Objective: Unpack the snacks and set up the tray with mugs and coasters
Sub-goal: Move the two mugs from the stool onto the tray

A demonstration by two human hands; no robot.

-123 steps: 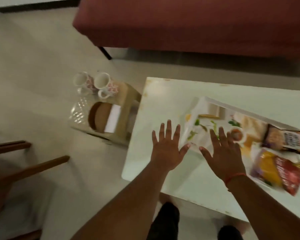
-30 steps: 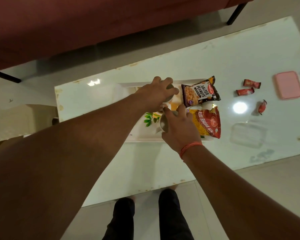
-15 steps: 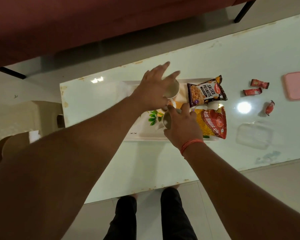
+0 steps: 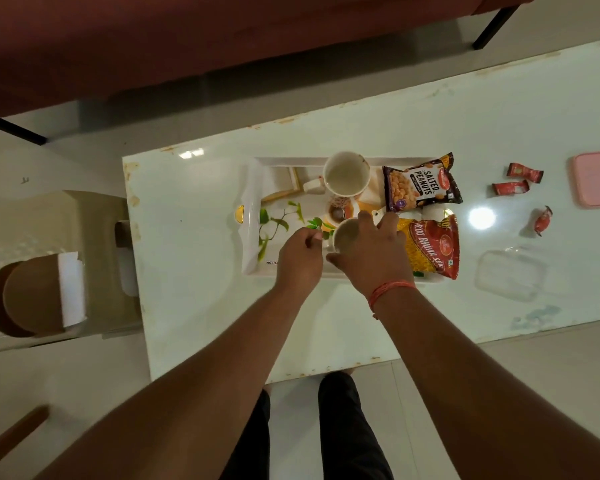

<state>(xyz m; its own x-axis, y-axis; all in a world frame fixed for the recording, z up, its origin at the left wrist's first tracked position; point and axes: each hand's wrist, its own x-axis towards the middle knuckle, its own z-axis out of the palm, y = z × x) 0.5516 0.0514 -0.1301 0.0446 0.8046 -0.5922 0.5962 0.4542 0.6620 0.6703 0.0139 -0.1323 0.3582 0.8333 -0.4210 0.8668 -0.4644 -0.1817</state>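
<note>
The near mug (image 4: 343,235) stands upright on the tray (image 4: 252,216), at its front edge, just beside the red snack packet (image 4: 430,249). The right hand (image 4: 371,254) covers most of it, fingers curled over the rim and side in a closed grip. I judge the mug to be ceramic: rigid, moderately heavy for its size, glazed and so a little slippery, and liable to chip if knocked against its neighbour. The handle would be the safest hold, but I cannot see where it points; a hold round the body is the next best.

The left hand (image 4: 300,259) hovers just left of the mug, fingers loosely bent with thumb and forefinger near each other. Whether it pinches anything, or touches the mug, I cannot tell.

The second mug (image 4: 346,177) stands free and empty at the tray's back edge, its patterned side only partly visible. The salted peanuts packet (image 4: 421,183) overhangs the tray's right end; both packets look light, soft and crinkly, and are still sealed.

On the counter (image 4: 194,306), well to the right, lie three small red wrapped sweets (image 4: 510,187), a clear container (image 4: 510,278) that is hard to make out against the gloss, and a pink lid (image 4: 596,178) cut off by the frame. The round brown coasters (image 4: 25,296) sit apart on a stool (image 4: 94,209) to the left, blurred.
</note>
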